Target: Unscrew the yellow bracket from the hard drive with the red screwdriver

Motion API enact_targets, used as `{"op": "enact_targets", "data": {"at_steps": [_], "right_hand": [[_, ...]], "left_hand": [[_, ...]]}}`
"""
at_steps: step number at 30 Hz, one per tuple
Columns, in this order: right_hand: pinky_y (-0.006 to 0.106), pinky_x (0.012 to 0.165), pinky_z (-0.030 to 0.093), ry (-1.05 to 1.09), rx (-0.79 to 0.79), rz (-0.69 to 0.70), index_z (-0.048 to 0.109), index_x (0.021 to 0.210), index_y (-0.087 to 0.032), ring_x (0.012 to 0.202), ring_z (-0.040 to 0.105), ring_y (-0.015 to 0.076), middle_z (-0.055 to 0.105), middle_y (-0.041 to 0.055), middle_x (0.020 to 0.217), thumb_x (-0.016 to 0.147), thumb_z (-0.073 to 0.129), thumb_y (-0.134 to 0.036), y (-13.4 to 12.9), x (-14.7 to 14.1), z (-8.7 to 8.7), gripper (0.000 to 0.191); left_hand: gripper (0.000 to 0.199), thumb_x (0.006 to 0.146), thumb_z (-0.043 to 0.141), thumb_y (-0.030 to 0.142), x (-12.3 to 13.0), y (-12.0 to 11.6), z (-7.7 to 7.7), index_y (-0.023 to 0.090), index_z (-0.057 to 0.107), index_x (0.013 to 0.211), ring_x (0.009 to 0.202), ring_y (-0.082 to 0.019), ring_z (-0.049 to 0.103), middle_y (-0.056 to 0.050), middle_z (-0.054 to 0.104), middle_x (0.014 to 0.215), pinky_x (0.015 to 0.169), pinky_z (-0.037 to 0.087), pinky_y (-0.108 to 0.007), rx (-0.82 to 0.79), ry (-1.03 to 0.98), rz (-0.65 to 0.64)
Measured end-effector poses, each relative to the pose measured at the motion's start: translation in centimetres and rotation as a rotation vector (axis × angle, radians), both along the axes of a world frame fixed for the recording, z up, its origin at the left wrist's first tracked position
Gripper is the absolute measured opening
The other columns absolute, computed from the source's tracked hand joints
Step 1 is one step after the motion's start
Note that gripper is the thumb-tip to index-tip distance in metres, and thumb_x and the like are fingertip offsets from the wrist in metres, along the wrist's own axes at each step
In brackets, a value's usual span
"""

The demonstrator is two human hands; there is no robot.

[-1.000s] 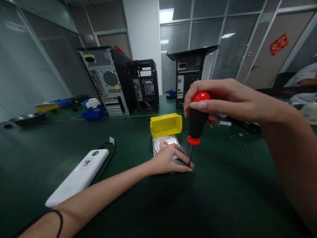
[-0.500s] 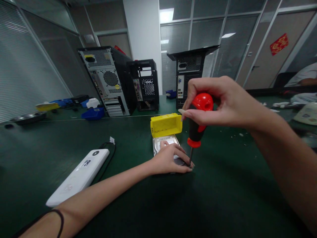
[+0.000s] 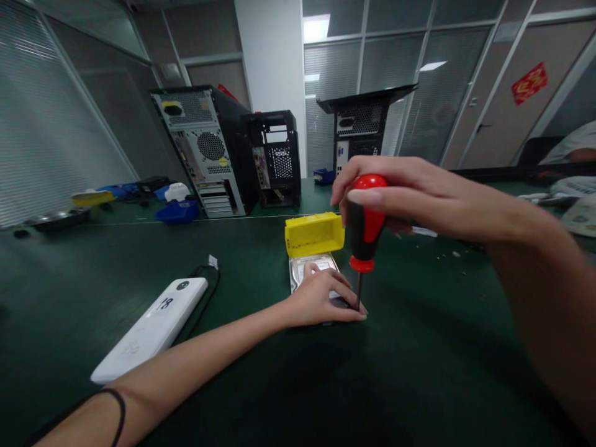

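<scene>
My right hand point(image 3: 419, 192) is closed around the red and black handle of a screwdriver point(image 3: 364, 239), thumb along its upper part. The screwdriver points nearly straight down, its tip at the near right corner of a silver hard drive point(image 3: 298, 268). Across the drive lies my left hand point(image 3: 319, 299), with thumb and fingers curled about its right end, close to the screwdriver tip. My left hand hides much of the drive and the exact spot where the tip rests. Directly behind the drive stands a small yellow bin point(image 3: 314, 234), its open side facing me.
A white power bank-like block point(image 3: 151, 329) with a black cord lies left, beside my left forearm. Computer cases point(image 3: 228, 149) stand at the back of the green table point(image 3: 242, 391). A blue bin point(image 3: 177, 212) sits back left. A person point(image 3: 575, 146) is at far right.
My right hand has turned and shifted its grip on the screwdriver, thumb now flatter across the handle. The screwdriver stands more upright. My left hand stays on the hard drive.
</scene>
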State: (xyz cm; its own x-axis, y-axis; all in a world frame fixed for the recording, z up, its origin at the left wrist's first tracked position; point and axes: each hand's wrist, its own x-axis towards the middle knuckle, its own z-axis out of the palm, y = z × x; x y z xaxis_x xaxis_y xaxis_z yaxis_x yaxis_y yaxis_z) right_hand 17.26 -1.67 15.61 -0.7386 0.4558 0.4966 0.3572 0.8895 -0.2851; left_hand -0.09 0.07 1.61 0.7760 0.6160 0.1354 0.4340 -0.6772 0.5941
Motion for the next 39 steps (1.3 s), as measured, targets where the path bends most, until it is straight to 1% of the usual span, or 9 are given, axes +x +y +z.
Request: {"op": "enact_targets", "data": {"at_steps": [3,8,11,15,20,28,32,35,39], "right_hand": [[0.017,0.054,0.044,-0.029,-0.16,0.077,0.058,0.11,-0.018,0.071,0.058,0.008,0.06,0.0021,0.1,0.095,0.041,-0.033,-0.2,1.0,0.5,0.028],[0.014,0.041,0.039,0.031,-0.245,0.123,0.06,0.101,-0.014,0.051,0.053,0.0025,0.061,0.0001,0.086,0.089,0.053,-0.034,0.0,0.9,0.4,0.024],[0.015,0.037,0.036,0.09,-0.186,0.084,0.06,0.088,-0.014,0.045,0.048,0.0021,0.058,-0.002,0.076,0.084,0.061,-0.036,0.3,0.2,0.0,0.023],[0.019,0.047,0.039,0.135,-0.033,-0.006,0.057,0.073,-0.015,0.055,0.048,0.0063,0.054,-0.002,0.068,0.081,0.064,-0.035,0.5,-0.5,-0.4,0.023],[0.021,0.057,0.041,0.093,-0.006,0.063,0.058,0.084,-0.015,0.065,0.051,0.0095,0.055,-0.0003,0.077,0.086,0.057,-0.035,0.9,-0.5,-0.4,0.02],[0.015,0.044,0.038,0.026,-0.285,0.105,0.056,0.095,-0.016,0.063,0.053,0.0076,0.057,0.001,0.084,0.092,0.045,-0.033,0.8,0.9,-0.2,0.021],[0.016,0.053,0.044,0.047,-0.188,0.149,0.058,0.1,-0.015,0.071,0.057,0.0084,0.059,0.0018,0.091,0.091,0.05,-0.034,0.8,0.8,0.0,0.022],[0.019,0.062,0.046,0.084,-0.08,0.192,0.06,0.092,-0.015,0.075,0.057,0.0096,0.06,0.0003,0.085,0.085,0.059,-0.035,1.1,0.3,-0.2,0.022],[0.02,0.054,0.04,0.165,0.048,0.129,0.057,0.073,-0.015,0.06,0.051,0.0078,0.055,-0.0026,0.068,0.08,0.064,-0.04,1.6,-0.4,-0.8,0.027]], "left_hand": [[0.01,0.077,0.07,0.031,0.0,0.0,0.2,0.024,0.074,0.083,0.108,-0.024,0.056,0.0,0.073,0.099,0.099,0.022,-0.044,-0.027,0.02,-0.008],[0.014,0.075,0.071,0.026,-0.2,0.2,0.2,0.023,0.074,0.088,0.112,-0.025,0.055,-0.001,0.072,0.102,0.101,0.023,-0.042,-0.057,0.008,-0.037],[0.018,0.073,0.073,0.026,-0.3,0.1,0.2,0.022,0.073,0.091,0.112,-0.025,0.055,-0.001,0.072,0.102,0.102,0.022,-0.042,-0.043,0.004,-0.039],[0.014,0.075,0.071,0.027,-0.3,0.1,0.2,0.023,0.073,0.088,0.111,-0.026,0.054,0.0,0.072,0.103,0.101,0.019,-0.046,-0.035,0.009,-0.046],[0.013,0.077,0.069,0.029,-0.4,0.2,0.1,0.025,0.073,0.088,0.113,-0.025,0.051,0.001,0.072,0.103,0.099,0.021,-0.045,-0.032,0.013,-0.049],[0.011,0.077,0.07,0.03,-0.2,0.1,0.2,0.024,0.074,0.086,0.11,-0.024,0.053,0.001,0.073,0.101,0.098,0.021,-0.041,-0.012,0.018,-0.032],[0.012,0.077,0.07,0.03,-0.2,0.2,0.0,0.024,0.073,0.087,0.109,-0.023,0.053,0.001,0.073,0.1,0.099,0.021,-0.041,-0.01,-0.002,-0.041],[0.013,0.077,0.07,0.029,-0.2,0.2,0.0,0.024,0.073,0.089,0.109,-0.023,0.054,0.0,0.073,0.1,0.099,0.022,-0.041,-0.015,-0.006,-0.043],[0.014,0.077,0.069,0.031,-0.3,0.1,0.1,0.025,0.073,0.09,0.11,-0.024,0.052,0.0,0.072,0.102,0.098,0.022,-0.043,-0.021,0.006,-0.038]]}}
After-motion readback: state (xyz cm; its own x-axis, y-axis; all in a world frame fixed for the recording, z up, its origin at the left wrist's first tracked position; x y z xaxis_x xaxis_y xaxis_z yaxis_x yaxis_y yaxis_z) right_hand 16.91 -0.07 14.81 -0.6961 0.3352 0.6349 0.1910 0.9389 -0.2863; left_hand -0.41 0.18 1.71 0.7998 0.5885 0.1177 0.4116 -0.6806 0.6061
